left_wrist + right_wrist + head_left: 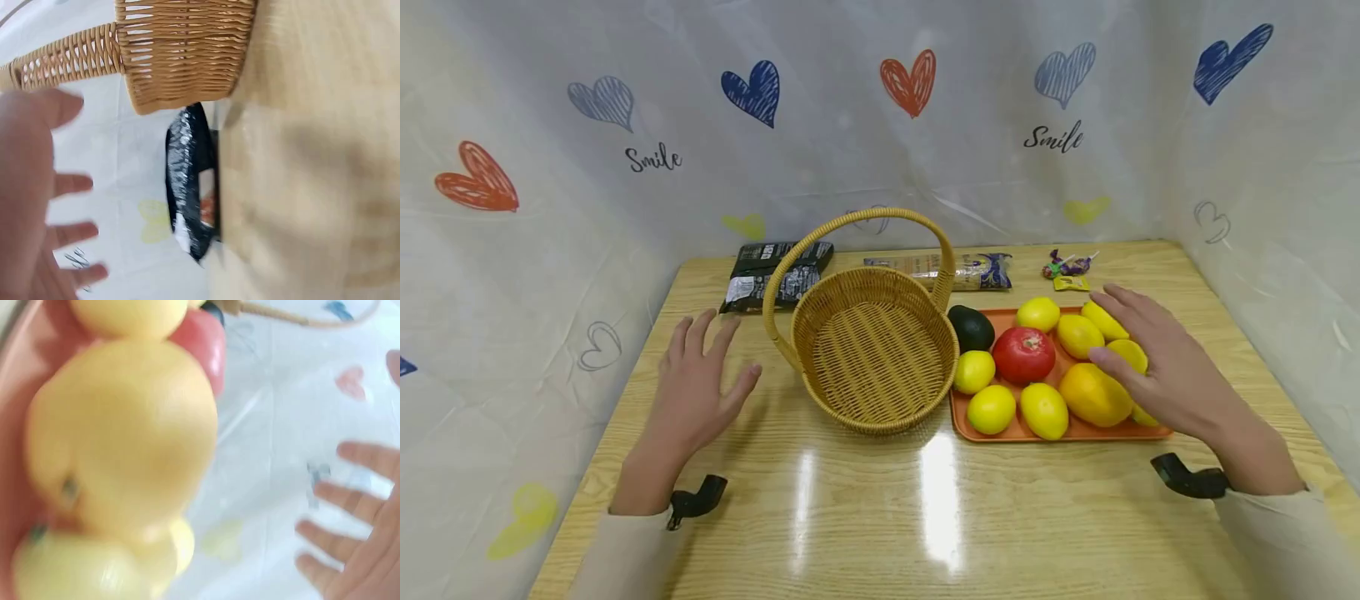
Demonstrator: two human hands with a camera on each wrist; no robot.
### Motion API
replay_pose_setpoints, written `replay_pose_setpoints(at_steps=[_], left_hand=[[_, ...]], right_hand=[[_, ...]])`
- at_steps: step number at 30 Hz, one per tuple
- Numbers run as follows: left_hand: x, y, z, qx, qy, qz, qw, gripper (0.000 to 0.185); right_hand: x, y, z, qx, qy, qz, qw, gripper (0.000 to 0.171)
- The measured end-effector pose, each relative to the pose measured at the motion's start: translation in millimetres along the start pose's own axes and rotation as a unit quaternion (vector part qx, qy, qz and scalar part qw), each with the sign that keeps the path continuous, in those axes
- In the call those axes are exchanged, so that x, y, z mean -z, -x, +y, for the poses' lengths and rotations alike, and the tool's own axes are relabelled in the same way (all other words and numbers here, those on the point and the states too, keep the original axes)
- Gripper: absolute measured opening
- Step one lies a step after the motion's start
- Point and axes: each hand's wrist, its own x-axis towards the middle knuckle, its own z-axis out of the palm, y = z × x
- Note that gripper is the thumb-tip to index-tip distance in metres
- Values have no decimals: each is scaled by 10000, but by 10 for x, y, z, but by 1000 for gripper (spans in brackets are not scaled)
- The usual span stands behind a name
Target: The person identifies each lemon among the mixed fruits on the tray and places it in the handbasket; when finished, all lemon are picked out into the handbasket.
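A round wicker basket (880, 367) with a tall arched handle stands mid-table, with nothing inside it. To its left my left hand (696, 392) hovers with fingers spread, apart from the basket. My right hand (1172, 375) is held over the right side of an orange tray (1022, 435), fingers extended and holding nothing. On the tray lie several lemons (991, 409), a red pomegranate (1024, 355), a dark green avocado (972, 328) and a larger orange-yellow fruit (1096, 394). The right wrist view shows that large fruit (125, 431) close up, blurred; part of the tray's fruit is hidden behind the hand.
Behind the basket lie a black plastic package (775, 271) and a long clear-and-blue packet (977, 272). Small wrapped candies (1067, 265) and a yellow sachet (1071, 284) sit at the back right. A white curtain (835, 150) with printed hearts surrounds the table.
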Motion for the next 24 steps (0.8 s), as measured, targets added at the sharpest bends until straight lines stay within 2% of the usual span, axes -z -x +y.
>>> replay_pose_setpoints(at_steps=[4, 7, 10, 13, 15, 16, 18, 20, 22, 24], left_hand=[[-51, 182, -51, -139, 1150, -113, 9932, 68], [-138, 327, -31, -187, 2056, 21, 9785, 61], [-255, 437, 71, -266, 3138, 109, 9490, 59], [-374, 507, 254, -266, 4181, -56, 9080, 59], [-441, 534, 402, -148, 4609, -266, 8869, 61], [-472, 540, 475, -93, 4753, -358, 8791, 62], [-526, 543, 613, 29, 4896, -482, 8706, 67], [-573, 540, 742, 163, 4923, -507, 8688, 71], [-619, 531, 863, 317, 4924, -404, 8689, 75], [-663, 521, 977, 519, 4999, -245, 8642, 78]], right_hand=[[106, 333, 164, -57, -592, 674, 9960, 60], [134, 571, 281, -96, -775, 1169, 9901, 49], [120, 781, 353, -406, -939, 1459, 9840, 40], [66, 928, 404, -909, -1048, 1660, 9763, 35], [21, 974, 438, -1298, -1115, 1747, 9696, 35], [1, 988, 456, -1493, -1115, 1755, 9667, 36], [-40, 989, 493, -1859, -1003, 1711, 9623, 41], [-77, 972, 517, -2189, -813, 1545, 9600, 48], [-117, 957, 531, -2423, -596, 1308, 9595, 55], [-155, 936, 535, -2555, -476, 1085, 9595, 59]])
